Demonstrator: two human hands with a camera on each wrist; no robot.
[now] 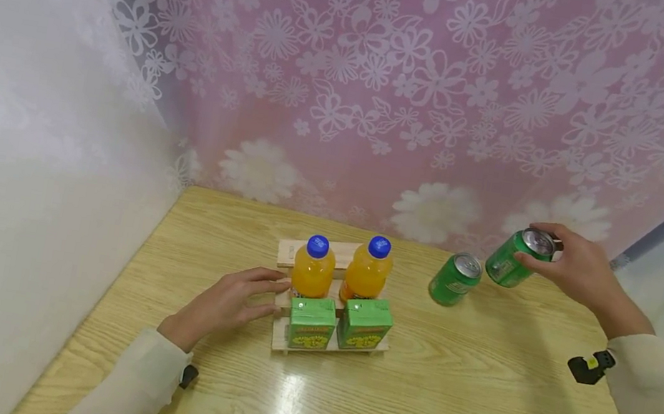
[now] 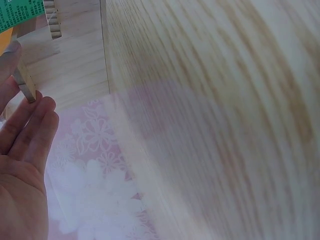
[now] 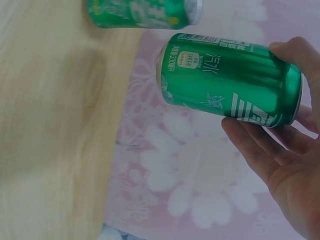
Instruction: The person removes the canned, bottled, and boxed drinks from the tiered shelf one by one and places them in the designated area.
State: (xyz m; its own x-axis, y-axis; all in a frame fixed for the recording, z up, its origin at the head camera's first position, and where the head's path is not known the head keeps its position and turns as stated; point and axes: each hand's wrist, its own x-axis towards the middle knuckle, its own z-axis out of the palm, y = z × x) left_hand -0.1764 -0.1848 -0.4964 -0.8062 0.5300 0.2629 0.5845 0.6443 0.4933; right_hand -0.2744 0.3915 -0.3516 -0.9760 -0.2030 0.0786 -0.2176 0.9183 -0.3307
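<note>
My right hand (image 1: 576, 267) grips a green soda can (image 1: 512, 261) near its top, thumb on one side and fingers on the other. In the right wrist view this can (image 3: 230, 77) appears held off the table. A second green soda can (image 1: 454, 281) stands to its left. My left hand (image 1: 232, 300) reaches to the left end of a small wooden rack (image 1: 322, 352), fingers extended, fingertips at a board end (image 2: 25, 82). On the rack stand two orange-juice bottles (image 1: 313, 269) (image 1: 367, 270) with blue caps, and before them two green juice cartons (image 1: 311, 323) (image 1: 365, 324).
The rack and cans are on a light wood-grain table (image 1: 404, 407). A pink floral curtain (image 1: 388, 100) hangs along the table's back edge. A pale white wall or sheet (image 1: 40, 154) borders the left side.
</note>
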